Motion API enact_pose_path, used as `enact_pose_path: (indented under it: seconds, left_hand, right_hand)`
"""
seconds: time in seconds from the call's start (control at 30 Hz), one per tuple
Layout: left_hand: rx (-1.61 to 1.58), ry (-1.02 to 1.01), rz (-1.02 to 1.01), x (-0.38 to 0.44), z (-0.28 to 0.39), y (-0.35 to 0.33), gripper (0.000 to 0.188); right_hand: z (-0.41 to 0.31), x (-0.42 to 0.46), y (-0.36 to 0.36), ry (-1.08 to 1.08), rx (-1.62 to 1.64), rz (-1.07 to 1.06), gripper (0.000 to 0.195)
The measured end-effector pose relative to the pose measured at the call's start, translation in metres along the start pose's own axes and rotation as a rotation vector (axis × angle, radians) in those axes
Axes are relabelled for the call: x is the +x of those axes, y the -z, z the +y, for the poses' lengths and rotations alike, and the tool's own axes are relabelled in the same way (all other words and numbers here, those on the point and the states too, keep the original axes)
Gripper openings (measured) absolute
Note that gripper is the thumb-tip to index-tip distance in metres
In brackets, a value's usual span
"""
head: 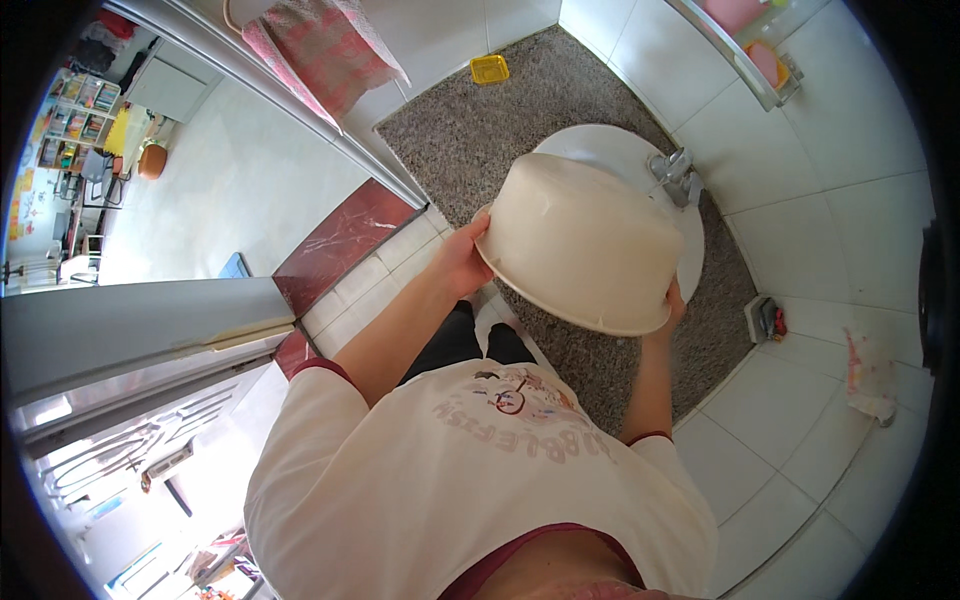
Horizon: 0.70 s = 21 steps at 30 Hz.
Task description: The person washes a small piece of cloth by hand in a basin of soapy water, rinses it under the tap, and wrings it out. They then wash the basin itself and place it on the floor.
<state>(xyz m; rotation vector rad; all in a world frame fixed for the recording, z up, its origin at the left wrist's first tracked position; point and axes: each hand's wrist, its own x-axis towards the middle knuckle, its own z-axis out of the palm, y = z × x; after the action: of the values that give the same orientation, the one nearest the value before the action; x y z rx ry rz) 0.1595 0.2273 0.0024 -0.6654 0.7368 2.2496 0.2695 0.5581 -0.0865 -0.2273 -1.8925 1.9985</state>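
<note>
A large off-white basin [581, 240] is held tilted over a white washbasin [694, 259], its outer base facing up and its rim towards me. My left hand [471, 255] grips the rim on the left side, thumb against the outer wall. My right hand [675, 304] holds the right side of the rim, its fingers partly hidden by the basin. Just beyond the held basin, a chrome faucet [675, 176] stands at the washbasin's back edge. The inside of the held basin is hidden from view.
A speckled grey counter [450, 127] surrounds the washbasin, with a yellow dish [489, 69] at its far edge. A pink towel [322, 56] hangs at the upper left. A shelf rail [735, 56] juts from the tiled wall; a small holder [765, 320] sits at the counter's right corner.
</note>
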Motion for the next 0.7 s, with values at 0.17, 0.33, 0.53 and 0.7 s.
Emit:
enact_pose_path:
  seconds: [0.17,0.33,0.53,0.7]
  left_hand:
    - [0.042,0.090,-0.030,0.020,0.010,0.020,0.040]
    - [0.159,0.175,-0.186,0.027,0.048,0.027,0.056]
    - [0.699,-0.181,0.090,0.040,0.084,0.083,0.060]
    - [0.742,-0.098,0.055,0.045,0.077,0.104,0.076]
  right_hand:
    - [-0.014,-0.004,-0.014,0.011,-0.273,0.085,0.041]
    - [-0.037,-0.006,-0.041,0.032,-0.639,0.372,0.033]
    - [-0.033,0.014,-0.089,-0.223,-0.401,0.442,0.034]
    - [-0.010,0.021,-0.182,-0.437,0.006,0.350,0.039]
